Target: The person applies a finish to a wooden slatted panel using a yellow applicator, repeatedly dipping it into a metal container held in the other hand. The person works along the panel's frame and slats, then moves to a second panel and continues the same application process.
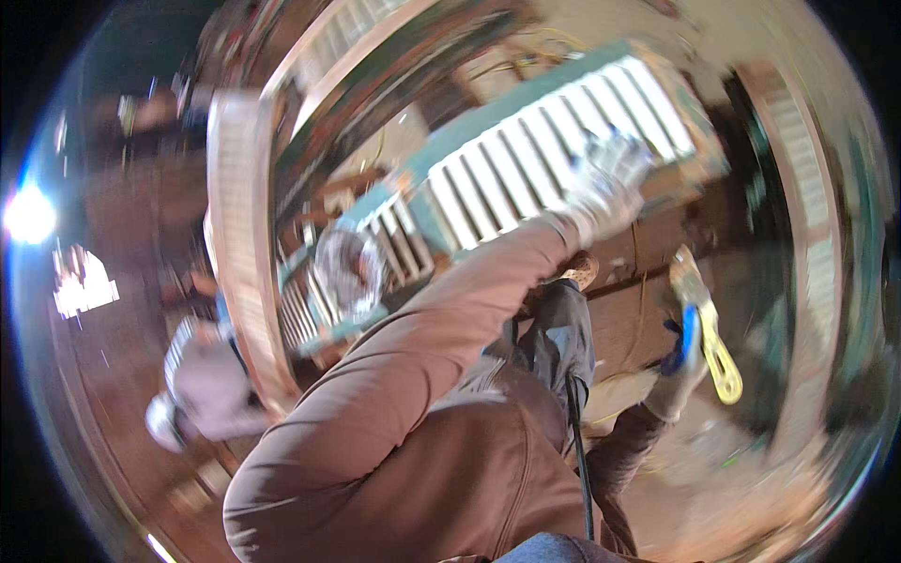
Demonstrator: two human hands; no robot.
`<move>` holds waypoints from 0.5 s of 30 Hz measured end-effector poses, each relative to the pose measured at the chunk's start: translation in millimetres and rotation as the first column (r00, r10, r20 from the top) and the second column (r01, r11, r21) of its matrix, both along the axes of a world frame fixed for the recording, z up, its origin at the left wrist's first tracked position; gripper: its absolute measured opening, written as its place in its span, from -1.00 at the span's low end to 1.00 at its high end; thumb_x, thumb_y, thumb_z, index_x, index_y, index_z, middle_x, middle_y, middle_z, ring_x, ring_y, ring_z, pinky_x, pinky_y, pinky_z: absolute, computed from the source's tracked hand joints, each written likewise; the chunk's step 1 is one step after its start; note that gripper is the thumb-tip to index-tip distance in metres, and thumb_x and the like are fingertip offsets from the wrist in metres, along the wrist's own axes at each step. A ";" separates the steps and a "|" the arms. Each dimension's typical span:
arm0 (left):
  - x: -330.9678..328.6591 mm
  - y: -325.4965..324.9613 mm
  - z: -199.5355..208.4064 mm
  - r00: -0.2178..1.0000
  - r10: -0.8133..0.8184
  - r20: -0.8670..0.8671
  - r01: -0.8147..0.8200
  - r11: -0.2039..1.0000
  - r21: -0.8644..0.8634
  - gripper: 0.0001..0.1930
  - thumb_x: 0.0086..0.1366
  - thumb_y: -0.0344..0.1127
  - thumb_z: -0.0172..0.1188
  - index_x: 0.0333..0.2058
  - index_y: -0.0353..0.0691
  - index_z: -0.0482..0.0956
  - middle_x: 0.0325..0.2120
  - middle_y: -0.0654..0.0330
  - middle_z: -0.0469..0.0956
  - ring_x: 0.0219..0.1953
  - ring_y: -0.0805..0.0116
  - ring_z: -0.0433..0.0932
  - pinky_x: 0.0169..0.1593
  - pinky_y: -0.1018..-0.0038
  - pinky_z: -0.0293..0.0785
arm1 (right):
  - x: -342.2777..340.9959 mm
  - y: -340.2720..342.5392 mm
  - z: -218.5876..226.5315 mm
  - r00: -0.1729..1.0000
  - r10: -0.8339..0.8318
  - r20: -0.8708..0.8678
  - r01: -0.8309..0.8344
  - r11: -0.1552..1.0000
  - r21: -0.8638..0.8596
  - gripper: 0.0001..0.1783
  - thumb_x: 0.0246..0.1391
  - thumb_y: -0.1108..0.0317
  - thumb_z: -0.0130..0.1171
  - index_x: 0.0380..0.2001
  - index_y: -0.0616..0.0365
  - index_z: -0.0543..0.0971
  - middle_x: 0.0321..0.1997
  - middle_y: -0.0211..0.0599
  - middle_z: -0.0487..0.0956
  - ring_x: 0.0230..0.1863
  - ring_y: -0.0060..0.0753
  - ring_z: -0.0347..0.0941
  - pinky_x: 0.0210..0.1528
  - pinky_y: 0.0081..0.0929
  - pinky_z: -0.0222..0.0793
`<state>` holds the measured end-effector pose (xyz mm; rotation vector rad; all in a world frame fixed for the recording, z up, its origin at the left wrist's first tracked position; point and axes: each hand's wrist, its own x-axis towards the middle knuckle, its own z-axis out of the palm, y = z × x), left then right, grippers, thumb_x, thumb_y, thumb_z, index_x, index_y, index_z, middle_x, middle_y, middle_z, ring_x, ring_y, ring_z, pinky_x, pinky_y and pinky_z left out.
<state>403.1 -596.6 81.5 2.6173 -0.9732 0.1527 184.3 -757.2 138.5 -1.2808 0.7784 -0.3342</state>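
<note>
Clamping a yellow-handled brush (721, 361) in the right hand (687, 357), to the right of a green-framed slatted panel (502, 178), and touching that panel with the left hand (610, 183); cannot tell, through blur, whether gripping. Blocking part of the view with a brown left sleeve (413, 347). Surrounded by a clear container (371, 267) over the panel's left part, louvred frames at left (246, 216) and right (815, 225), and a co-worker (206, 385) at far left.
</note>
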 end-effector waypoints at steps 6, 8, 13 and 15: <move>-192.2 166.9 -0.1 0.976 0.033 -0.214 -0.086 0.966 -0.244 -0.46 0.19 -0.14 0.27 0.14 -0.16 0.48 0.20 -0.12 0.35 0.28 -0.25 0.30 0.29 -0.21 0.24 | 21.6 3.8 -2.4 0.928 0.306 -0.212 -0.335 0.935 -0.117 -0.68 0.36 0.18 0.15 0.02 0.16 0.56 -0.20 -0.37 0.57 -0.36 -0.56 0.40 -0.34 -0.54 0.31; -236.5 235.6 9.5 0.906 0.148 -0.396 -0.229 0.959 -0.166 -0.51 0.22 -0.17 0.26 0.11 -0.16 0.50 0.17 -0.11 0.41 0.22 -0.22 0.39 0.24 -0.10 0.34 | 52.5 44.4 19.6 0.906 0.399 -0.142 -0.420 0.889 -0.182 -0.67 0.35 0.18 0.17 0.02 0.17 0.56 -0.18 -0.36 0.59 -0.35 -0.56 0.42 -0.36 -0.58 0.32; -342.4 365.2 20.1 0.466 0.650 -0.600 -0.813 0.582 -0.002 -0.61 0.31 -0.18 0.21 0.05 -0.23 0.56 -0.03 -0.08 0.57 0.03 -0.10 0.55 0.10 0.15 0.50 | 100.9 109.9 1.4 0.621 0.780 0.072 -0.630 0.551 -0.547 -0.52 0.40 0.16 0.10 0.27 0.16 0.48 0.12 -0.22 0.58 -0.08 -0.46 0.58 -0.31 -0.59 0.51; -385.8 398.4 9.1 0.305 0.728 -0.614 -0.933 0.357 -0.041 -0.59 0.36 -0.18 0.18 0.10 -0.28 0.53 0.01 -0.07 0.57 0.05 -0.11 0.54 0.14 0.17 0.49 | 117.0 144.9 -11.3 0.530 0.846 0.068 -0.706 0.484 -0.517 -0.54 0.40 0.25 0.06 0.30 0.10 0.47 0.21 -0.19 0.53 0.00 -0.36 0.57 -0.23 -0.52 0.56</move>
